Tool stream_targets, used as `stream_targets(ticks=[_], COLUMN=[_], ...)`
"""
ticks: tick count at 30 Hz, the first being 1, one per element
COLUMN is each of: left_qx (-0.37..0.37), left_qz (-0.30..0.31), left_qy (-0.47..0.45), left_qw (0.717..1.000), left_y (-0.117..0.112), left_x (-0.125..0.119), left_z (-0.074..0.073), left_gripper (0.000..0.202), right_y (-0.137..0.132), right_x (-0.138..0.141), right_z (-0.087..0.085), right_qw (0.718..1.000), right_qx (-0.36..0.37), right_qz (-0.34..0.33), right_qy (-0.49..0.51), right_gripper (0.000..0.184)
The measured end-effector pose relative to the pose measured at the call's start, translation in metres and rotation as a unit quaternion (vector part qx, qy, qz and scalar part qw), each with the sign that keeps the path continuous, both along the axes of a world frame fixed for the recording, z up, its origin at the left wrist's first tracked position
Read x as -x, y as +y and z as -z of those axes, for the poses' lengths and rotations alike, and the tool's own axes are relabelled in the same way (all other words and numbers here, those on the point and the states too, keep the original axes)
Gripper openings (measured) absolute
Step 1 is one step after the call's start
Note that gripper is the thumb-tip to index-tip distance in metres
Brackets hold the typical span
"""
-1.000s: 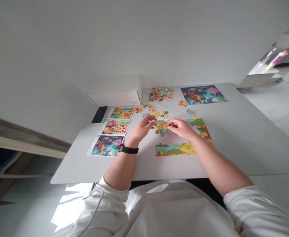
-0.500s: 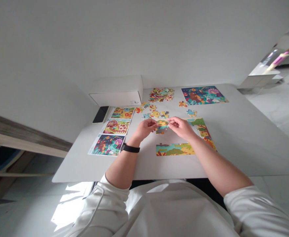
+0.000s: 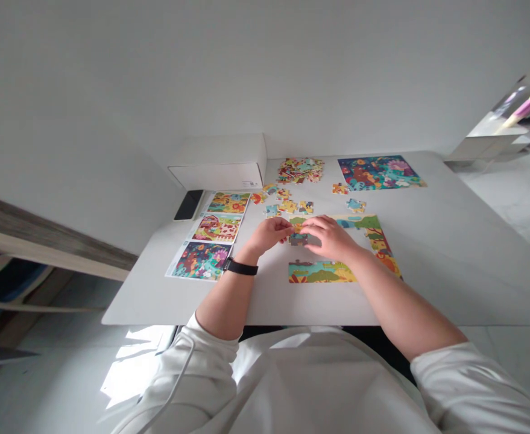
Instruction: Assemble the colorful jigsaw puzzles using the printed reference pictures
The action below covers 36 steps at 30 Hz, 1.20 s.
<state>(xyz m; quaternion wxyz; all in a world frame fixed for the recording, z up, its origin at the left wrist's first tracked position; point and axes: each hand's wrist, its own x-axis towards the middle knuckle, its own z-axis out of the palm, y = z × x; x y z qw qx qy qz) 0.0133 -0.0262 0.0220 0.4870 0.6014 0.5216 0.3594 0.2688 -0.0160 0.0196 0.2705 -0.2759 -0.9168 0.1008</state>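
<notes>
Between my hands lies a small joined section of jigsaw puzzle (image 3: 298,239), green and yellow above, grey-blue below. My left hand (image 3: 268,236), with a black band at the wrist, is closed in a pinch at that section's left edge. Its fingertips partly hide what they grip. My right hand (image 3: 332,240) reaches over the right side, fingers stretched onto the top and thumb held apart below. An assembled bottom strip (image 3: 323,272) lies nearer me. The puzzle's right edge (image 3: 379,238) is joined too, partly behind my right forearm.
Several loose pieces (image 3: 287,205) lie beyond my hands, with a pile of pieces (image 3: 301,170) behind. A dark finished picture (image 3: 380,172) is at back right. At left are a picture sheet (image 3: 217,228), a phone (image 3: 189,205) and a white box (image 3: 217,175) by the wall.
My right hand has gone from a pinch at the section's upper right to spread fingers over it, thumb apart. My left hand stays at the left edge. The view has shifted slightly.
</notes>
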Motion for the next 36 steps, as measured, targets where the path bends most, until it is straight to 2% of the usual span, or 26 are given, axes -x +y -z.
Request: stream_targets(ticks=[4,9,13,23,30,36], left_qx=[0.017,0.001,0.028,0.074,0.095,0.06], left_qz=[0.012,0.068,0.098,0.087,0.118,0.118], left_qy=[0.031,0.122,0.135,0.088,0.128,0.195], left_qw=[0.999,0.99,0.986,0.989,0.98,0.972], left_y=[-0.001,-0.004,-0.005,-0.006,-0.007,-0.01], left_x=[0.004,0.012,0.013,0.009,0.009,0.008], left_z=[-0.002,-0.005,-0.006,-0.006,-0.003,-0.005], left_gripper=[0.035,0.023,0.017,0.019,0.024,0.023], right_y=[-0.001,-0.001,-0.001,-0.004,-0.005,-0.005], right_x=[0.001,0.004,0.005,0.005,0.008,0.009], right_z=[0.001,0.006,0.009,0.008,0.009,0.008], right_qw=[1.0,0.997,0.995,0.993,0.988,0.986], right_qx=[0.014,0.04,0.062,0.105,0.13,0.136], right_qz=[-0.002,-0.023,-0.043,-0.022,-0.051,-0.046], right_qy=[-0.022,-0.054,-0.068,-0.045,-0.064,-0.089], right_gripper=[0.034,0.032,0.031,0.034,0.035,0.036])
